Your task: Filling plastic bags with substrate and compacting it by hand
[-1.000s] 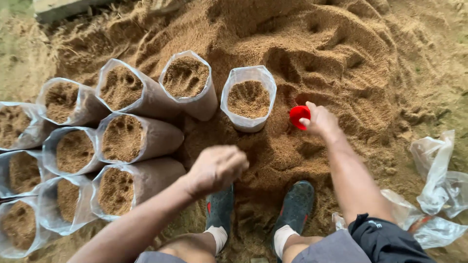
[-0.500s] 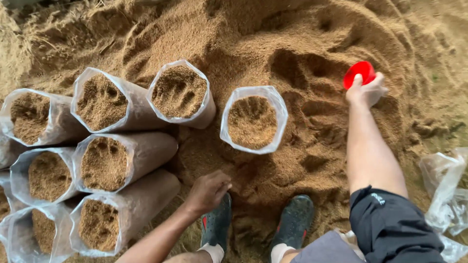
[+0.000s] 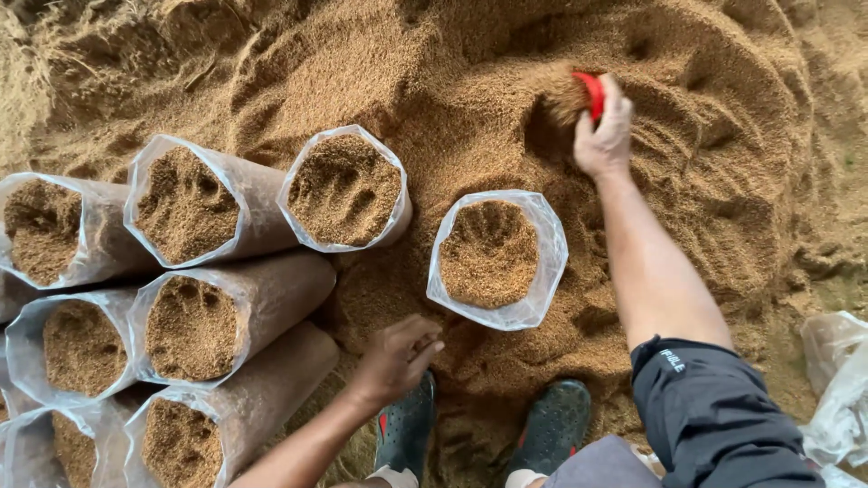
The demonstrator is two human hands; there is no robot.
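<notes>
Head view: right hand [image 3: 604, 136] grips red scoop [image 3: 592, 93].

A red scoop [image 3: 592, 93], tan-brown sawdust [image 3: 434, 81], clear bags [image 3: 493, 258], and seemingly dark grey-green shoes [image 3: 551, 425].

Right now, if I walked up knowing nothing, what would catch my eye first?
Probably the bright red plastic scoop, gripped by the right hand and dug into the big heap of brown sawdust-like material at upper right. Next, the clear plastic bags packed with that same brown material, stacked along the left, with one clear upright bag standing alone in the middle. The left hand rests loosely closed just below it.
</notes>
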